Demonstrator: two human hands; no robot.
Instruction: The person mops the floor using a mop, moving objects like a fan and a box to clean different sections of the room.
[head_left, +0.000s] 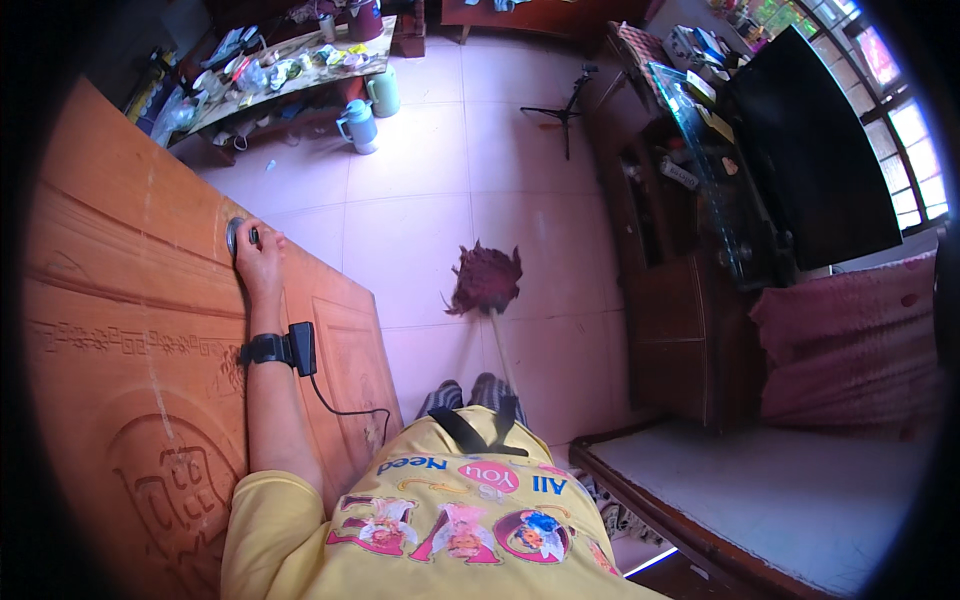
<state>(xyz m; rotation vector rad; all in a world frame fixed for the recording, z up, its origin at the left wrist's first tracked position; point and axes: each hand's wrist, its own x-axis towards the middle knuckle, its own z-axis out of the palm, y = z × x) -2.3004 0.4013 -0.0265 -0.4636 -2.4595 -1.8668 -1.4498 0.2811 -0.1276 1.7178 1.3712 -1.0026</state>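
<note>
My left hand point(258, 255) is stretched out to the carved wooden door point(120, 300) on my left and grips its round metal knob point(238, 236). A black band with a small box and a cable sits on that wrist point(280, 348). My right hand is hidden from view. A dark red feather duster point(487, 282) stands head-down on the tiled floor in front of my feet, its pale stick running up toward my yellow shirt.
A dark wooden cabinet with a glass top and a black screen point(810, 150) lines the right side. A wooden bench with a pale mat point(780, 490) is at lower right. A cluttered low table point(290, 70), two jugs and a small tripod stand farther off.
</note>
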